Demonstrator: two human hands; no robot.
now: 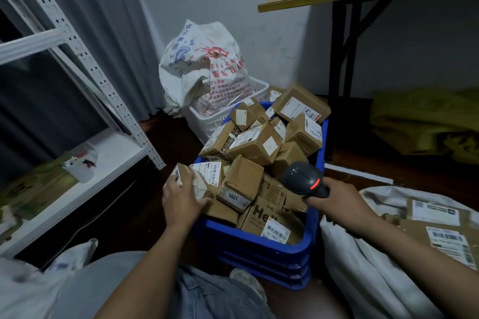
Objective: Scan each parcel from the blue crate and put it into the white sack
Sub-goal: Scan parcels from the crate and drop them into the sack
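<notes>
Many parcels [256, 145]: heaped in blue crate [259, 248] between both hands; "1205", "Hel" readable.
Left hand [181, 197]: grips a barcode-labelled parcel [206, 176] at crate edge.
Right hand [329, 199]: wrapped around scanner [303, 176], red light on.
White sack [363, 264]: beside right wrist.

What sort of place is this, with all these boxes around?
Likely a small parcel sorting room: a blue crate heaped with labelled cardboard parcels, a barcode scanner in the right hand, a white sack holding parcels, and metal shelving.

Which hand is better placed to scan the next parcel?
Probably the right hand: it grips the scanner above the blue crate, while the left hand holds a parcel at the crate's left edge.
</notes>
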